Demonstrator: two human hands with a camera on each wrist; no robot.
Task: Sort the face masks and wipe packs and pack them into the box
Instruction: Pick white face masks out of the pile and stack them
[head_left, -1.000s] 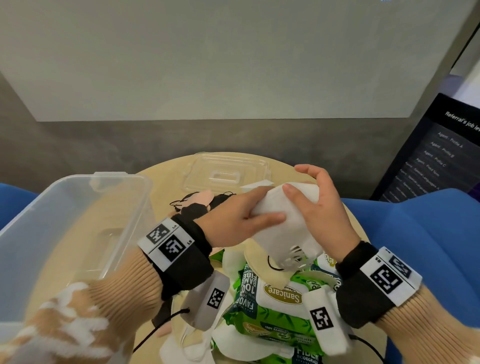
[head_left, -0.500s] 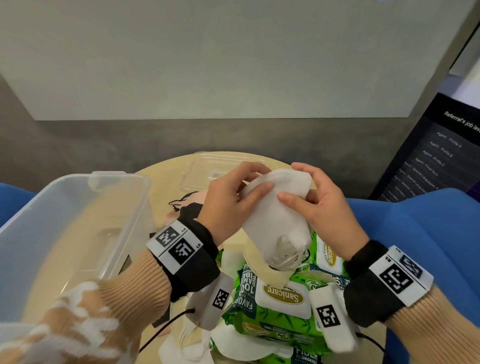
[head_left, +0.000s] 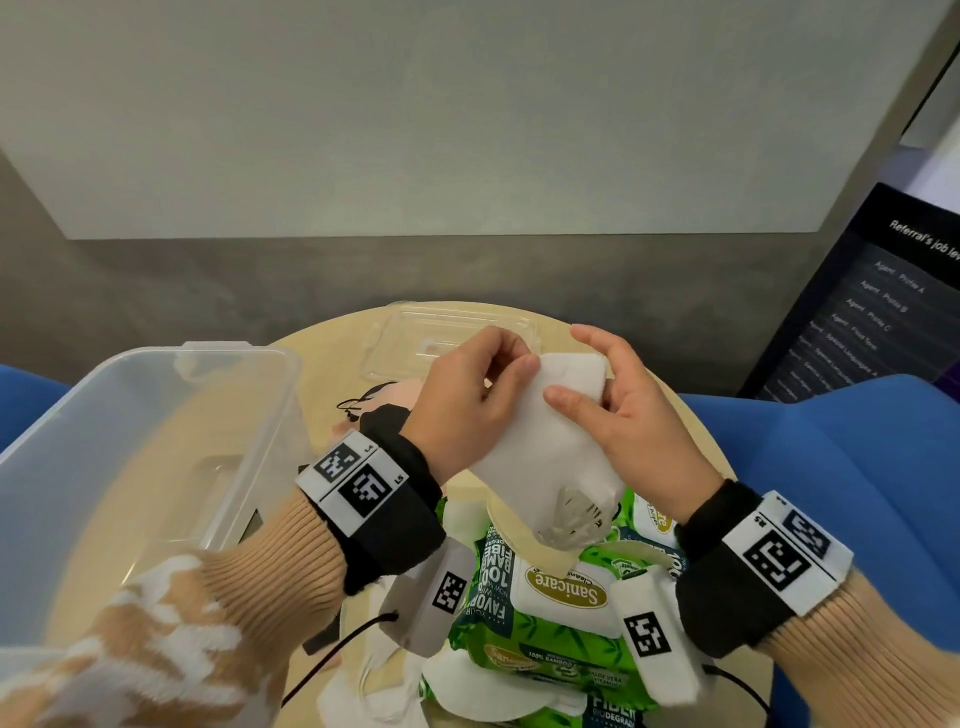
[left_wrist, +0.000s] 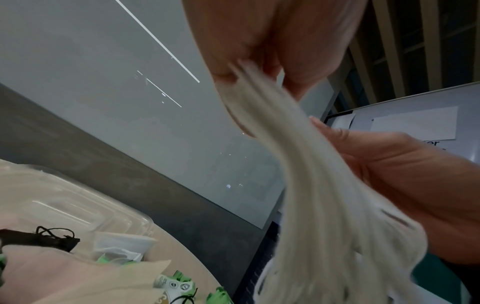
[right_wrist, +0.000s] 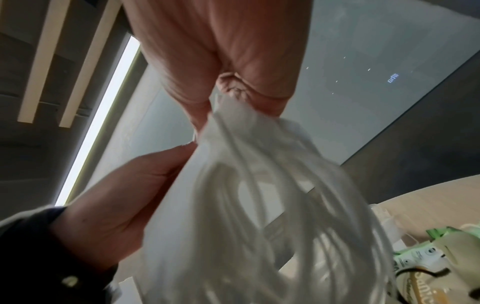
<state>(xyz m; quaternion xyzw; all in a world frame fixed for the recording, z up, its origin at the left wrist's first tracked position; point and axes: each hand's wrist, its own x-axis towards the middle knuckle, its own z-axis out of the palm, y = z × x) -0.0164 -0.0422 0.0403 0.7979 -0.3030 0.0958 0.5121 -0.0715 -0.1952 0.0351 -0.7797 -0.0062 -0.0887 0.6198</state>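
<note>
Head view shows, from the left, a clear plastic box (head_left: 156, 415), then the left hand (head_left: 467, 410) and right hand (head_left: 628, 415) pinching a soft white folded face mask (head_left: 545, 447) above glossy green wipe packs (head_left: 545, 613). Only the right wrist view shows its looped ear cords (right_wrist: 259, 205).

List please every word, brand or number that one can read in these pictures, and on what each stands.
"Sanicare": oval label on the green wipe pack, upside down.
"100% BAMBOO": same pack's lower front.
"BIODEGRAD": pack at the bottom edge, cut off.
"Referral's job lev": dark screen, cut off.
"Agent: Profile A": first list row on that screen; lower rows are blurred.
"L5", "R5": wrist tags.
Remaining small print: unreadable.
</note>
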